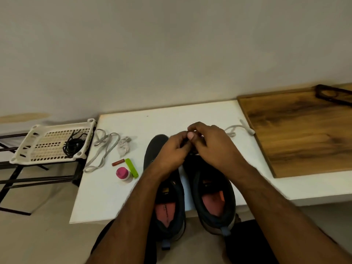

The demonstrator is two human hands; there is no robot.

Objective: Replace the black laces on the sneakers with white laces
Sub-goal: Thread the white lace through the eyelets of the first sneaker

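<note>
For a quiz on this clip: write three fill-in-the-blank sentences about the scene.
1. The black laces lie in the white ____.
2. Both hands work above the ____ sneaker.
3. The bottle beside the green clip has a ____ cap.

Missing words: basket; right; pink

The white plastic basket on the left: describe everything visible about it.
The white plastic basket is a shallow rectangular tray with a slotted, perforated floor and round corner sockets. It sits tilted on a black metal rack, beside the white table's left edge. A bundle of black laces lies in its right part. Neither hand touches it.
</note>
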